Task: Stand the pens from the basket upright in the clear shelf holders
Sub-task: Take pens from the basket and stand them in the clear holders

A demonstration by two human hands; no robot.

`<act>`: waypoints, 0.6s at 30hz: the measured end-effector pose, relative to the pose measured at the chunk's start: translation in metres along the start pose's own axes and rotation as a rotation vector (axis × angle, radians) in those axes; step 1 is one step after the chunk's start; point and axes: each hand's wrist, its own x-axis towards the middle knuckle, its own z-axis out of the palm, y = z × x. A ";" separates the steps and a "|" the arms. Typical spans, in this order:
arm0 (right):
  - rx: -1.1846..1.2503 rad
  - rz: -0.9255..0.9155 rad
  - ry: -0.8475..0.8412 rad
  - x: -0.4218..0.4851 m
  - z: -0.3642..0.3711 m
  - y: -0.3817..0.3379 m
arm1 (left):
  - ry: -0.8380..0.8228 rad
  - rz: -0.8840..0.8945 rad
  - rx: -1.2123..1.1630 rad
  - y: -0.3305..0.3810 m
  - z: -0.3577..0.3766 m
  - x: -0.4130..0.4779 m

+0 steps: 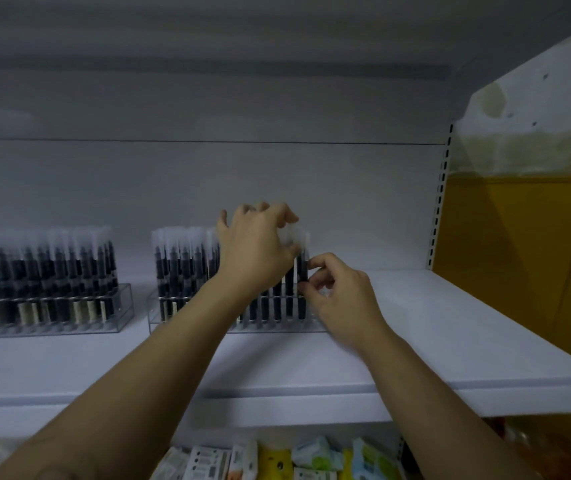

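Observation:
Two clear holders stand on the white shelf [450,341], each packed with upright dark pens with frosted caps. The left holder [123,306] sits at the left edge of view. The middle holder [154,315] is partly hidden behind my arms. My left hand [256,247] reaches over its right half, fingers curled around the frosted cap of a pen [294,237]. My right hand [339,292] pinches the dark barrel of the rightmost pen [302,271], which stands in the holder's right end. No basket is in view.
The shelf runs bare to the right of the middle holder up to a slotted upright [440,202] and a yellow wall [519,254]. Below the shelf's front lip lie several colourful packets [315,455].

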 end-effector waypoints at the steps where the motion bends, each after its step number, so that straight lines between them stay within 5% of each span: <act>1: 0.001 0.005 -0.004 0.000 0.000 0.000 | -0.025 0.016 0.041 0.000 0.002 -0.002; 18: -0.036 0.010 -0.012 -0.001 0.001 0.001 | 0.056 0.194 0.173 -0.009 0.009 -0.025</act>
